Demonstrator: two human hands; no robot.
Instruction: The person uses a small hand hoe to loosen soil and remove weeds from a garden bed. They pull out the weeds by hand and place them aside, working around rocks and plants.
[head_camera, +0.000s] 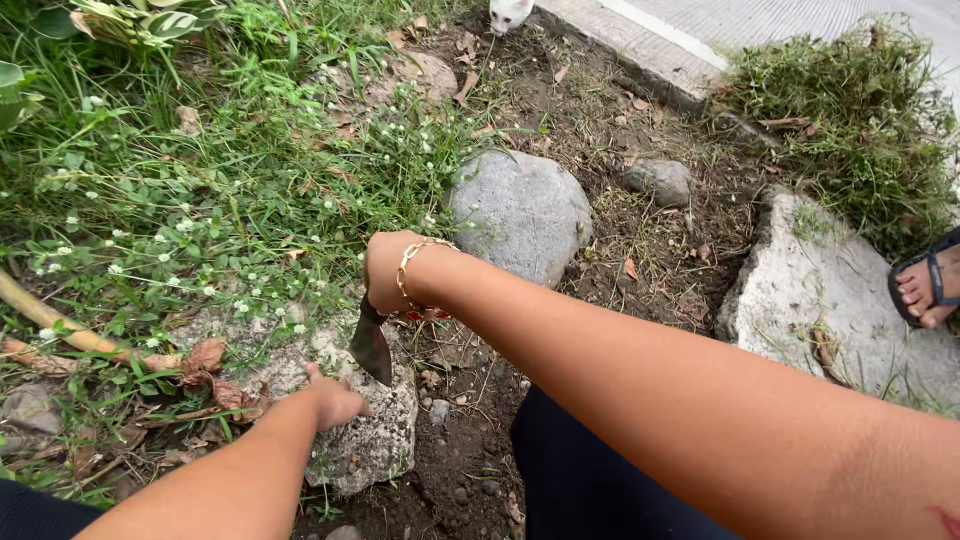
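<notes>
My right hand (388, 270) is closed in a fist around the handle of a dark garden blade (371, 348), so that grip is pressed tight on the tool. The blade hangs just below the fist, its long axis running nearly straight up and down, with the tip pointing down and slightly toward me onto the pale rough rock (365, 440). My left hand (335, 400) lies on that same rock, just under and beside the tip; its fingers look curled against the stone, but I cannot tell whether they pinch anything.

The risk I judge here is plain: the point sits very close to my left fingers, and a slip off the hard, uneven stone could drive it into them. Striking rock could also jar the blade sideways or chip its edge.
</notes>
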